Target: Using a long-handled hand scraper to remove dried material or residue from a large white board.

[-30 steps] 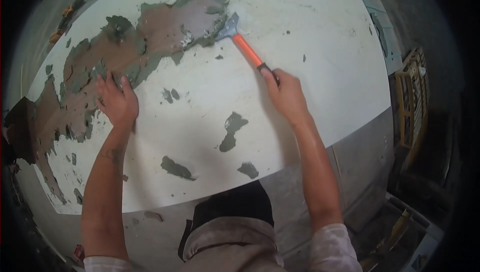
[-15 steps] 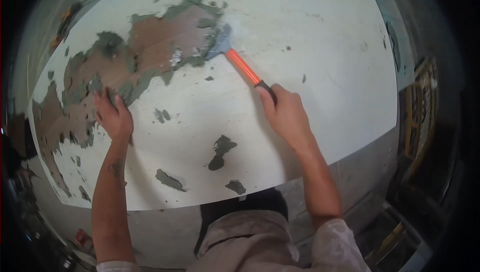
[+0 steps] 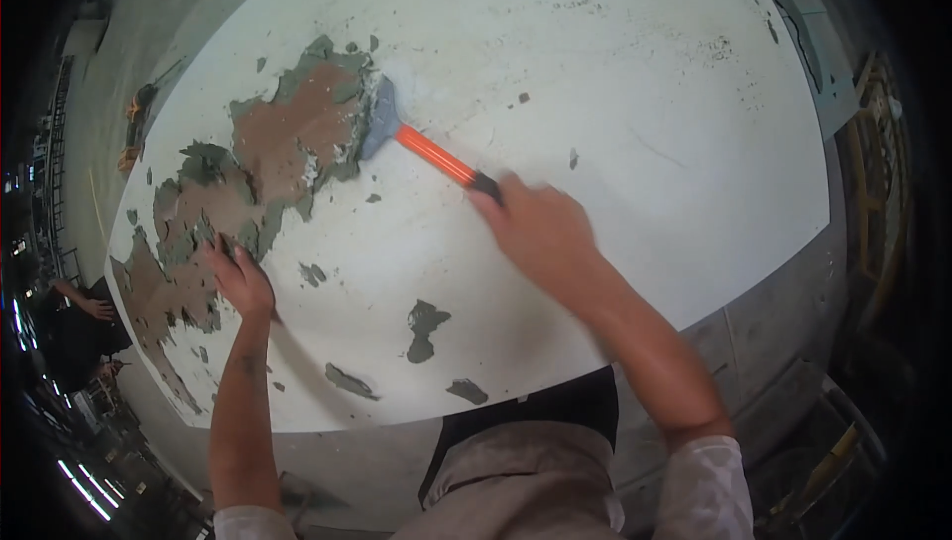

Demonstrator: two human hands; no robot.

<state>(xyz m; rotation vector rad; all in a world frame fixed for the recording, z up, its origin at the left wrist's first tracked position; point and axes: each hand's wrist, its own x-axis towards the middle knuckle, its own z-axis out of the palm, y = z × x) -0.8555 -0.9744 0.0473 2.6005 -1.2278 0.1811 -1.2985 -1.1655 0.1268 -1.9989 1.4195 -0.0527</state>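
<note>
My right hand [image 3: 540, 233] is wrapped round the black end of a scraper [image 3: 436, 156] with an orange handle. The scraper's wide grey blade rests against the right end of a patch of peeling grey-green coating [image 3: 203, 165]. Inside that patch, reddish-brown material [image 3: 293, 123] shows. My left hand [image 3: 241, 277] lies with fingers apart at the patch's lower edge, holding nothing. Both the patch and the scraper are on a large white panel [image 3: 645, 173]. Loose grey-green flakes [image 3: 424, 330] are scattered on the panel nearer to me.
The panel's near edge runs just in front of my body. Another person's hand [image 3: 96, 309] shows at the far left. Yellowish frames [image 3: 875, 183] stand beyond the right edge. A bluish sheet [image 3: 818, 44] with a dark strip lies at the upper right.
The view has shifted. My right hand has moved the scraper left along with the patch's right end, and its handle now lies flatter across the view. My left hand remains by the patch's lower edge.
</note>
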